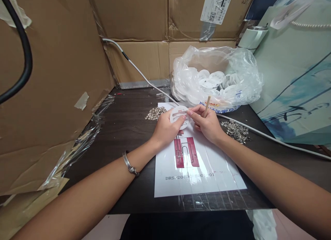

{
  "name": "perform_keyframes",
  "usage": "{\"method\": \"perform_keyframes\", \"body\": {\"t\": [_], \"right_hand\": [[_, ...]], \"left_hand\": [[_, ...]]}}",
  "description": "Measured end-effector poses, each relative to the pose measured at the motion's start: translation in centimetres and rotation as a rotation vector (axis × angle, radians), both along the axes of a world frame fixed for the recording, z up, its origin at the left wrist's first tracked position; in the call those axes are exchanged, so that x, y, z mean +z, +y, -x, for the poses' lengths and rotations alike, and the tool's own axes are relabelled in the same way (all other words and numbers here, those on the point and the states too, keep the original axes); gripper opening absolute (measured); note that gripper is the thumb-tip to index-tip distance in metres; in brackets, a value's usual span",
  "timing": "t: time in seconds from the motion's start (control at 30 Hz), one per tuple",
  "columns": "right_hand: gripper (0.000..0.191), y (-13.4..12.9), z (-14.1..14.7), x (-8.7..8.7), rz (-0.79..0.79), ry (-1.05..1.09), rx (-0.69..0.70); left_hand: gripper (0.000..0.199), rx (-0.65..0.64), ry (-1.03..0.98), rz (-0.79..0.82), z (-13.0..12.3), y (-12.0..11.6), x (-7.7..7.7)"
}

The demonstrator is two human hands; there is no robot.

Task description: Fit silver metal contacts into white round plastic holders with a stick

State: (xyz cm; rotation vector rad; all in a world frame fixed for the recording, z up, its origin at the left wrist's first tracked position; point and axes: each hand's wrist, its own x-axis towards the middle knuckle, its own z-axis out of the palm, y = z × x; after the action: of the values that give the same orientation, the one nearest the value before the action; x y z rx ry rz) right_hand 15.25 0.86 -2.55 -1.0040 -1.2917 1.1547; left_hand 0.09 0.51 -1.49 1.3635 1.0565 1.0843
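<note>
My left hand [168, 128] is closed round a round white plastic disc [176, 112] with slots in it, thumb across its face. My right hand [207, 124] holds a thin wooden stick [207, 105] that stands up between its fingers. The thumb and index fingertip of that hand are pinched at the disc's right edge; whether a small part is between them I cannot tell. Below the hands lies a white printed sheet [178, 185] with a red picture and a printed code. Small metal pieces form a left pile [156, 113] and a right pile [236, 130].
A clear plastic bag [182, 66] at the back holds many white discs [217, 77]. A white cable [141, 73] runs across the dark table [124, 129]. Cardboard walls [139, 18] stand left and behind. On the right are a patterned bag [297, 105] and a pale cup [250, 38].
</note>
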Motion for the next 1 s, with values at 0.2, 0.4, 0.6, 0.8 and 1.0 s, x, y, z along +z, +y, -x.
{"method": "perform_keyframes", "body": {"t": [0.2,0.4,0.6,0.8,1.0], "right_hand": [[0.029,0.0,0.0,-0.1,0.017,-0.043,-0.035],[0.030,0.0,0.0,-0.1,0.007,-0.073,-0.050],[0.043,0.1,-0.7,0.0,-0.007,-0.087,-0.034],[0.068,0.6,-2.8,0.7,-0.355,-0.461,-0.081],[0.061,1.3,-3.2,0.8,-0.446,-0.761,-0.042]], "left_hand": [[0.029,0.031,-0.047,-0.067,0.0,0.0,0.0],[0.032,-0.090,-0.122,0.061,-0.1,0.0,0.4],[0.030,-0.047,-0.142,0.085,0.0,0.2,0.3],[0.031,-0.027,-0.175,0.075,0.0,0.0,0.3],[0.030,-0.034,-0.175,0.067,0.0,-0.1,0.4]]}}
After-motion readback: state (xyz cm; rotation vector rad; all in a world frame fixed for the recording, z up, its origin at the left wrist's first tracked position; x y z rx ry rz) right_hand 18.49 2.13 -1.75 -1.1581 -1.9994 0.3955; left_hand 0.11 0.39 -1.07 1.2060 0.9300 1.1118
